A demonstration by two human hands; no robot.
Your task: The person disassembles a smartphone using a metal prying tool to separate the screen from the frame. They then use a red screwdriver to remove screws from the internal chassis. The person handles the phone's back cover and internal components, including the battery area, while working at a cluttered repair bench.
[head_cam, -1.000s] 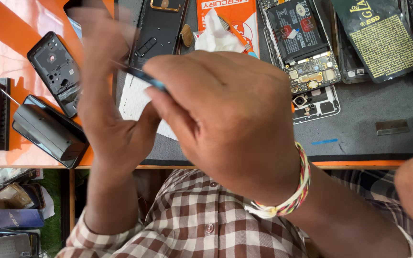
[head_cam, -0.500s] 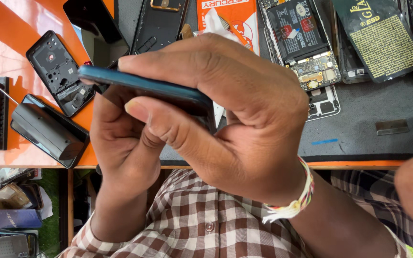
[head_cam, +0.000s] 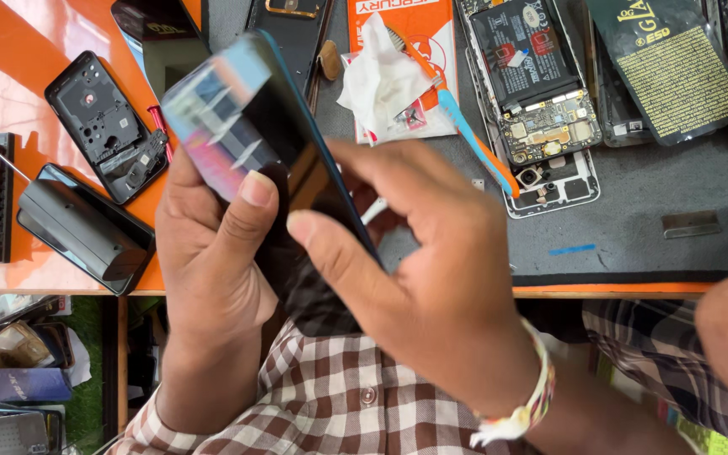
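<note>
I hold a dark smartphone (head_cam: 254, 143) with a blue-green edge in front of me, its glossy face tilted and reflecting light. My left hand (head_cam: 212, 253) grips it from the left, thumb laid across the screen. My right hand (head_cam: 431, 286), a woven band on its wrist, holds the phone's right edge with its fingers curled behind it. The lower part of the phone is hidden by both hands.
On the grey mat (head_cam: 650, 227) lie an opened phone with bare circuit board (head_cam: 541, 109), a toothbrush (head_cam: 465, 126), a crumpled tissue (head_cam: 381, 76) and a dark packet (head_cam: 676, 67). A phone frame (head_cam: 107, 126) and black case (head_cam: 86, 227) sit on the orange table (head_cam: 10, 67).
The phone was held edge-on and level; it has been turned upright so its glossy face shows. My right hand has shifted from over the top to the right edge.
</note>
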